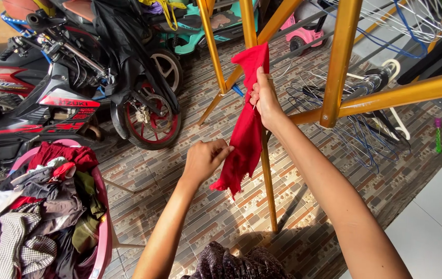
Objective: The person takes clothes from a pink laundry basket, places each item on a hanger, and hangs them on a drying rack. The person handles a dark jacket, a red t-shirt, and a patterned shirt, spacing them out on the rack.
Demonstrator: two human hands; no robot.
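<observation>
My right hand (264, 98) has its fingers pressed together around the upper part of the red cloth (247, 129), holding it up against the golden-yellow drying rack (341, 62), while my left hand (204, 157) pinches the cloth's lower edge between thumb and curled fingers, just above its frayed bottom corner. The cloth hangs between my two hands, its top draped by a slanted bar of the rack. To do this well, I judge I should keep the top grip firm and draw the lower edge down and outward, so the fabric spreads flat instead of bunching. Below my left arm sits the pink laundry basket (104, 227), heaped with mixed clothes, red and checked pieces among them. Past the rack, wire hangers (355, 134) lie in a tangle on the patterned tile floor (205, 217). The red-and-black motorbike (66, 103) parked at the left carries a red panel with pale lettering on its side and a white-lettered strip nearer the seat.
</observation>
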